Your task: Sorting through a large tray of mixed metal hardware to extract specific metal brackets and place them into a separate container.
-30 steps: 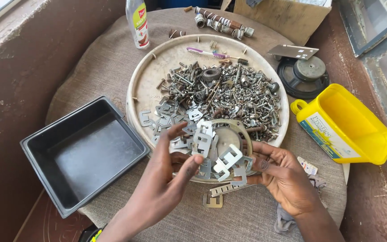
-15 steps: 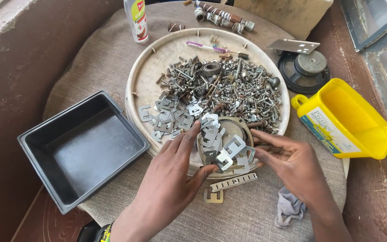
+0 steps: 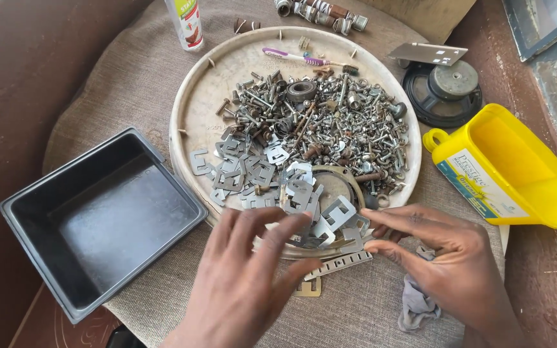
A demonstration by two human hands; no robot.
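A round cream tray (image 3: pixel 201 122) holds a heap of screws, bolts and nuts (image 3: pixel 323 125) and several flat metal brackets (image 3: pixel 253 171). My left hand (image 3: pixel 246 277) hovers over the tray's near rim, fingers spread, fingertips close to the brackets by a metal ring (image 3: pixel 340 183). Coming in from the right, my right hand (image 3: pixel 439 248) has its fingertips touching the brackets (image 3: pixel 340 212) at the near rim. Neither hand clearly holds anything.
An empty black tub (image 3: pixel 98 219) sits left of the tray. A cut yellow jug (image 3: pixel 510 171) lies at the right, a speaker (image 3: pixel 443 90) behind it. A toothbrush (image 3: pixel 298 58), a perforated metal strip (image 3: pixel 340 264), a grey rag (image 3: pixel 417 303) and a bottle (image 3: pixel 185 22) are nearby.
The view has shifted down and closer. Both hands have slid back toward the tray's near rim, and the left fingers have spread over the brackets.
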